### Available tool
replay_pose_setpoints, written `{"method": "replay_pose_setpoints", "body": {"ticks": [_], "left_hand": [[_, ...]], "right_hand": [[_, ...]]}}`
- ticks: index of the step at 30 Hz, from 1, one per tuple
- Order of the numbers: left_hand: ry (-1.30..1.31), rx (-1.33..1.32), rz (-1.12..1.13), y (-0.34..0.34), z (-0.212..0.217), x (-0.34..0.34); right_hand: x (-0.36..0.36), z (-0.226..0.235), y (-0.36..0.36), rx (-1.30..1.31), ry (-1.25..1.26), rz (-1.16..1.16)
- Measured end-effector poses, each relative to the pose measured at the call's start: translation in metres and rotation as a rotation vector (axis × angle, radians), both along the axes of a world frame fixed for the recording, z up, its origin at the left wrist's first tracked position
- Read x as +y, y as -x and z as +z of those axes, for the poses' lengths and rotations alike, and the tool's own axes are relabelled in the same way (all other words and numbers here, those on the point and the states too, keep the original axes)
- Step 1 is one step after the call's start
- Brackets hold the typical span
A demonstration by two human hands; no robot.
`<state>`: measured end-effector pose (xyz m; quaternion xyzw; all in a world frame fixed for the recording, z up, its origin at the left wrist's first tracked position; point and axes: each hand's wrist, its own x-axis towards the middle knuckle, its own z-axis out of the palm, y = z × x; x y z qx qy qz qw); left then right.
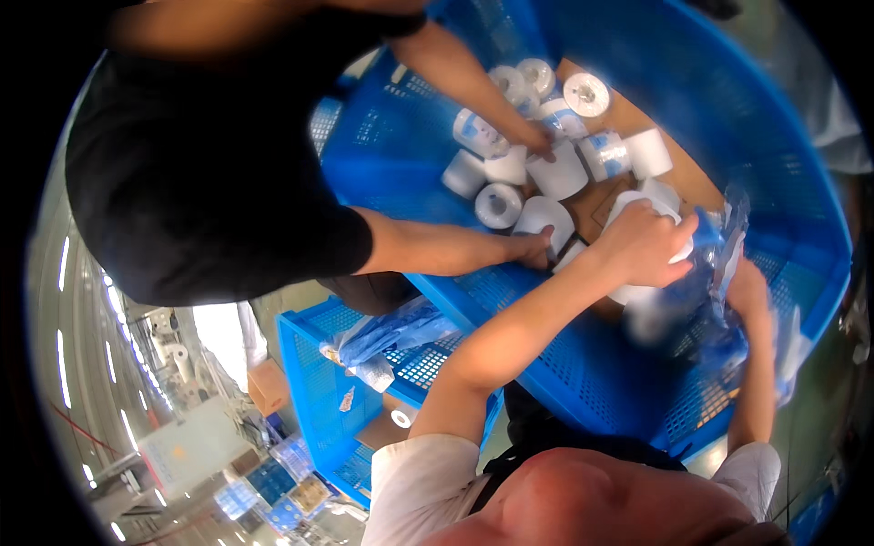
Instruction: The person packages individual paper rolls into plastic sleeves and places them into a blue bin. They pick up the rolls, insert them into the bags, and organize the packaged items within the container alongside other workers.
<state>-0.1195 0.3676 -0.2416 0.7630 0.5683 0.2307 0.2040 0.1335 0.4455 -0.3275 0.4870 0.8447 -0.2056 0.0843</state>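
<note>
My left hand reaches over a big blue crate and is closed on a white paper roll, which shows between thumb and forefinger. Opposite it, at the crate's right side, my right hand grips a clear, bluish plastic bag; the film partly covers its fingers. Below the bag, a whitish shape is smeared by motion. Several more white rolls lie loose in the crate, some with blue-printed wrapping. A co-worker's two hands are among the rolls to my left.
Brown cardboard lines part of the crate floor. A co-worker in a black shirt leans over from the left. Beside my left arm stands a second blue crate with crumpled blue plastic film on it. A cardboard box is farther off.
</note>
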Motion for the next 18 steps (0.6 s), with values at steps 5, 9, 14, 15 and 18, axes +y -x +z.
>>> {"method": "replay_pose_setpoints", "body": {"ticks": [5, 9, 14, 15, 18], "left_hand": [[-0.091, -0.002, -0.003, 0.002, -0.008, 0.002], [-0.091, 0.062, 0.021, 0.006, -0.005, -0.005], [-0.145, 0.03, 0.021, 0.008, -0.002, -0.004], [-0.156, 0.024, 0.016, 0.008, 0.0, -0.003], [-0.154, 0.055, 0.028, 0.003, 0.001, -0.005]], "right_hand": [[0.002, 0.004, 0.004, -0.145, 0.098, 0.045], [0.0, 0.01, 0.013, -0.19, 0.08, 0.118], [0.004, 0.007, 0.01, -0.212, 0.124, 0.13], [0.004, 0.006, 0.009, -0.192, 0.11, 0.145], [0.002, 0.004, 0.002, -0.204, 0.117, 0.123]]}}
